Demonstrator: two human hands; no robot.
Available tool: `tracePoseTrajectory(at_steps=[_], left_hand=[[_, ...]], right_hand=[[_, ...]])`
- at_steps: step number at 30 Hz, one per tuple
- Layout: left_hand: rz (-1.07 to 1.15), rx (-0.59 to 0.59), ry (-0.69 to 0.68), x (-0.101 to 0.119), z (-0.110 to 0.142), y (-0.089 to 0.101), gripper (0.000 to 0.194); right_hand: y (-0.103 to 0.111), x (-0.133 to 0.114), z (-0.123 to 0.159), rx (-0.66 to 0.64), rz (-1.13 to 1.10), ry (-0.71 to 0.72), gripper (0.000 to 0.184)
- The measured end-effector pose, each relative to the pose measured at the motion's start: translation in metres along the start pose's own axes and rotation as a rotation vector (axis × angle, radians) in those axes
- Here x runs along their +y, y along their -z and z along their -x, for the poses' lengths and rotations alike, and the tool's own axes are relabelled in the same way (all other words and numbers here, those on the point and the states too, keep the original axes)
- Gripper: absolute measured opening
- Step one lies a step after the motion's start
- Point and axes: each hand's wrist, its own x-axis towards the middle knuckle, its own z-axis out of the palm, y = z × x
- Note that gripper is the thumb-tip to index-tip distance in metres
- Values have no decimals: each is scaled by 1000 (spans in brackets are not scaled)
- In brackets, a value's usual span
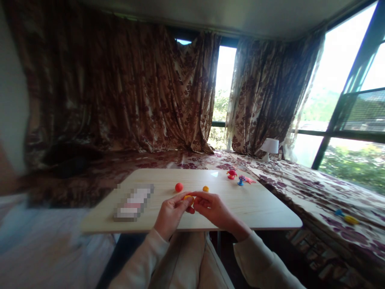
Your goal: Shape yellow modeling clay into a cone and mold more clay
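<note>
A small yellow-orange rounded piece [189, 198] is pinched above the near part of the table, its exact kind unclear. My left hand [171, 212] is closed on it, thumb toward me. From the other side, my right hand [214, 206] meets it with bent fingers, also closed at the piece. Just beyond my hands, a red ball [179, 187] rests on the tabletop to the left. A smaller yellow lump [205, 188] lies to the right, behind my right fingers. My fingers partly cover the held piece.
The pale wooden table [264, 212] carries a pixelated flat item [134, 204] at left. Toward the back right stand a red toy figure [231, 174] and a blue one [241, 180], beside a pinkish-red piece [250, 180]. A white lamp [270, 146] stands beyond, on the floral-covered ledge.
</note>
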Motion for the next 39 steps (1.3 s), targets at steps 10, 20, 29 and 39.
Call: tracePoseTrajectory(at_steps=[10, 20, 29, 39], left_hand=[[-60, -59, -45, 2, 1, 2, 47], [-253, -43, -141, -1, 6, 2, 48], [-508, -46, -234, 9, 9, -1, 39], [-554, -20, -225, 17, 12, -2, 30]], right_hand=[[0, 3, 0, 29, -28, -23, 32], [7, 2, -1, 63, 90, -52, 27], [6, -16, -3, 141, 354, 47, 9], [7, -23, -4, 132, 363, 115, 11]])
